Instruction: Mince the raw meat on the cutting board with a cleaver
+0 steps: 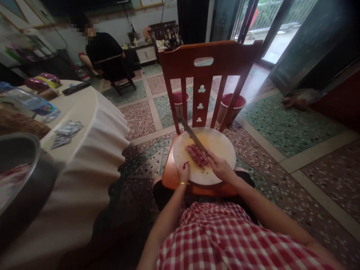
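Observation:
A round white cutting board [225, 150] lies on the seat of a wooden chair [166, 176] in front of me. Chopped red meat [197, 155] forms a heap in the middle of the board, with small bits scattered about it. My right hand [221, 167] is closed around the handle of a knife [194, 137]. Its long blade points away to the upper left and lies across the heap's far right side. My left hand [183, 170] rests at the board's near left edge, fingers curled; nothing shows in them, though their inner side is hidden.
On my left, a cloth-covered table [87, 112] bears a metal basin [33, 150] with meat, a plastic bottle [42, 107] and small packets [67, 131]. Behind the chair back stand two buckets [236, 103] [180, 99]. Further off, a person [104, 45] sits on a chair.

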Demonstrator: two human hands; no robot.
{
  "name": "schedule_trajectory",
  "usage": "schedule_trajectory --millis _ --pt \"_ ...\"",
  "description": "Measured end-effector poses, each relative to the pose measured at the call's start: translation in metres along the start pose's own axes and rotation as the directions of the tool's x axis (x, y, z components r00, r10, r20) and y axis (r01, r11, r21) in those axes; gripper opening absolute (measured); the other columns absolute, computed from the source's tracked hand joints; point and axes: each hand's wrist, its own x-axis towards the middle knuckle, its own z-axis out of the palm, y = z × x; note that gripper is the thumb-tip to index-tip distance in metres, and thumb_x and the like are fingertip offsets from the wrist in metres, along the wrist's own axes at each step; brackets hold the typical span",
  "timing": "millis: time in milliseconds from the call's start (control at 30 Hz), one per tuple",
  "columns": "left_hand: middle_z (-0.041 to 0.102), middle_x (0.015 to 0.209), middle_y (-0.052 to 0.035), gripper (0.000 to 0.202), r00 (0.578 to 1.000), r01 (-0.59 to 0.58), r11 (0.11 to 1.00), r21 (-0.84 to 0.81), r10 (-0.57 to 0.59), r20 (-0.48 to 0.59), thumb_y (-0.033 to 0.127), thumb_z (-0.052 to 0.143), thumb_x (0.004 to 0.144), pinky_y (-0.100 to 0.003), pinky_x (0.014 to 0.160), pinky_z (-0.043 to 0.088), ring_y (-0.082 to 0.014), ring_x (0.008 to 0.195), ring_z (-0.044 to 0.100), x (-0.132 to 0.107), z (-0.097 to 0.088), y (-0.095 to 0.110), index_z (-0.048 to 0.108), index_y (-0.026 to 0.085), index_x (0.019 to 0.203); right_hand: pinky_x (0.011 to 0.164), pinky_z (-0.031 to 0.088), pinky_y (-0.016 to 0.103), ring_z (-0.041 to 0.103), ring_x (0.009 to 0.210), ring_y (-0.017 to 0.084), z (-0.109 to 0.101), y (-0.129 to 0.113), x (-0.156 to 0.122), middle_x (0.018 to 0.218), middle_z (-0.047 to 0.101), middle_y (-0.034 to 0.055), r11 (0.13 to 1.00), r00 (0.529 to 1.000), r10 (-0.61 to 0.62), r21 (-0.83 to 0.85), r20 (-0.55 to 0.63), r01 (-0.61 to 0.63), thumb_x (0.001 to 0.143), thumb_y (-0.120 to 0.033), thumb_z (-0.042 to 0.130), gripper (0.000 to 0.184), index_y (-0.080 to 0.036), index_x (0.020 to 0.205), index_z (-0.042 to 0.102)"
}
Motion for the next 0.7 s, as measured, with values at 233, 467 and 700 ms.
schedule_trajectory --millis 233,467,700 --pt "0.066 0.086 -0.0072 0.025 1.0 -0.015 1.0 0.001 0.015 0.023 0.026 0.051 0.07 -0.028 0.076 0.047 -0.0141 0.079 0.059 -0.002 -0.001 0.004 0.065 0.013 0.087 0.091 0.041 0.037 0.051 0.108 0.021 0.007 0.017 -0.002 0.118 0.055 0.0061 0.988 0.982 0.152 -0.039 0.114 -0.149 0.087 -0.026 0.032 0.044 -0.021 0.131 0.036" --pt "0.065 0.086 -0.0083 0.027 1.0 -0.015 0.999 0.036 0.014 0.027 0.026 0.049 0.071 -0.028 0.075 0.046 -0.0147 0.079 0.059 -0.002 0.0 0.004 0.064 0.012 0.088 0.092 0.04 0.035 0.047 0.111 0.021 0.008 0.01 -0.001 0.12 0.053 0.0079 0.998 0.998 0.051 -0.035 -0.023 -0.052 0.087 -0.028 0.033 0.045 -0.018 0.131 0.036" --pt "0.065 0.085 -0.0074 0.026 0.998 -0.032 0.999 0.043 0.03 0.048 0.026 0.049 0.072 -0.028 0.077 0.046 -0.0144 0.08 0.059 -0.004 -0.001 0.008 0.065 0.013 0.087 0.095 0.037 0.033 0.045 0.114 0.018 0.004 0.009 -0.003 0.124 0.05 0.0046 1.0 1.0 0.007 0.003 -0.002 -0.007 0.088 -0.028 0.031 0.046 -0.021 0.134 0.031"
